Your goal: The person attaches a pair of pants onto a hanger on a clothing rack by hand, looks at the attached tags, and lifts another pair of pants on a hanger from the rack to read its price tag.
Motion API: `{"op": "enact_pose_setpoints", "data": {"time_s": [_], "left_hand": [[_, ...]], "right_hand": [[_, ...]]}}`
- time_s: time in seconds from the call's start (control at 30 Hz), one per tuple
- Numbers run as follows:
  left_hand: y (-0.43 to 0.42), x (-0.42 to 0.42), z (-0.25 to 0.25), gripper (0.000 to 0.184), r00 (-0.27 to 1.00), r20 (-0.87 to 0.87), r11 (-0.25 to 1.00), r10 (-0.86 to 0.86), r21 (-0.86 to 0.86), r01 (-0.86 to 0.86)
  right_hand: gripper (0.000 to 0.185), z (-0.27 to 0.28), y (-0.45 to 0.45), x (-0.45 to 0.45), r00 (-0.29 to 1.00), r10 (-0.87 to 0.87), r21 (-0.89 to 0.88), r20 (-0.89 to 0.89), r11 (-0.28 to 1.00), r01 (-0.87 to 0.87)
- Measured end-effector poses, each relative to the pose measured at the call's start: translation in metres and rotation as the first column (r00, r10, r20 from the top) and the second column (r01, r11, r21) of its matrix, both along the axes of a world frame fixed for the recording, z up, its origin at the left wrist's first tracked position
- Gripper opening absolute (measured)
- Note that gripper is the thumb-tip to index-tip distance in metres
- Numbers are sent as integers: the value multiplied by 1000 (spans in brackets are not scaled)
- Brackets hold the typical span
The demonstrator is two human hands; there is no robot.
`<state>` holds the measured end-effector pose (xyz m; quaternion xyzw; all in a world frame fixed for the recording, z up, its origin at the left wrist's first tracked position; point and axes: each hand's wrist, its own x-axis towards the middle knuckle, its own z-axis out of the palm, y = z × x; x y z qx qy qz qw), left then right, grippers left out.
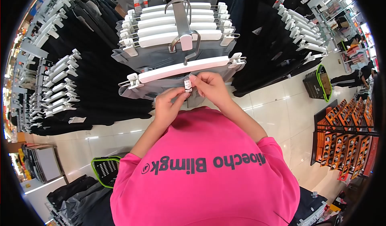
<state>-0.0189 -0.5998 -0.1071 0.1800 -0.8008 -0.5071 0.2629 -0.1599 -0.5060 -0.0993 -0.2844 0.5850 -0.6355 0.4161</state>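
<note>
Both my hands are at the waistband of grey trousers (150, 90) clipped to a white hanger (183, 70). A small white label (187, 85) with dark print is between my fingertips. My left hand (171, 101) pinches its lower end, thumb and forefinger closed. From the other side, my right hand (207, 86) pinches the label near its top. The hanger's metal hook (192, 49) stands up just beyond my hands. Behind it, several more white hangers (181, 25) with grey trousers hang in a row on a metal rail arm (181, 17).
Dark trousers (94, 81) hang on the left, and more dark garments (263, 49) on the right. A black basket with a green rim (317, 83) stands on the tiled floor; another green-rimmed basket (105, 171) is behind me. An orange-packaged goods rack (343, 139) stands at right. A person (354, 79) is farther off.
</note>
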Motion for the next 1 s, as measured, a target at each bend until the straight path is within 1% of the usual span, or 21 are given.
{"op": "enact_pose_setpoints", "data": {"time_s": [0.07,0.3,0.47,0.57,0.63,0.77,0.8,0.83,0.87,0.9,0.93,0.97,1.0], "left_hand": [[1,0,-2,15,1000,-14,1000,16,7,-16],[2,0,-4,14,1000,-21,1000,7,18,-6],[5,0,-8,14,998,-56,995,8,105,-2],[6,0,-8,15,998,-68,990,-10,140,19],[6,1,-9,15,998,-69,988,-13,152,23],[5,0,-15,18,995,-92,982,-45,176,61],[4,1,-17,18,995,-92,982,-46,176,61],[3,1,-18,20,992,-100,969,-75,226,96],[2,1,-19,22,988,-110,952,-104,275,131],[1,1,-19,22,988,-110,953,-104,275,131],[1,2,-19,24,984,-111,935,-138,313,166],[1,3,-19,27,979,-113,915,-171,351,200],[1,3,-19,27,979,-112,914,-171,352,200]], "right_hand": [[34,0,-1,0,1000,-19,-15,13,1000,19],[33,-2,0,0,999,-21,18,41,1000,20],[32,-1,2,1,999,-24,35,36,999,23],[29,0,5,1,999,0,17,45,1000,-1],[24,-3,7,0,999,31,-11,35,999,-30],[22,-12,13,-2,999,-6,-45,42,999,8],[21,-19,16,-5,1000,-20,-42,-4,999,19],[20,-27,18,-7,998,-33,-40,-49,999,31],[20,-35,20,-7,998,-33,-40,-49,999,31],[18,-42,23,-6,990,-44,-11,-132,999,43],[18,-48,24,-6,976,-52,17,-213,998,57],[18,-51,25,-7,976,-52,17,-213,998,57],[22,-54,26,-8,939,24,-10,-344,1000,-29]]}}
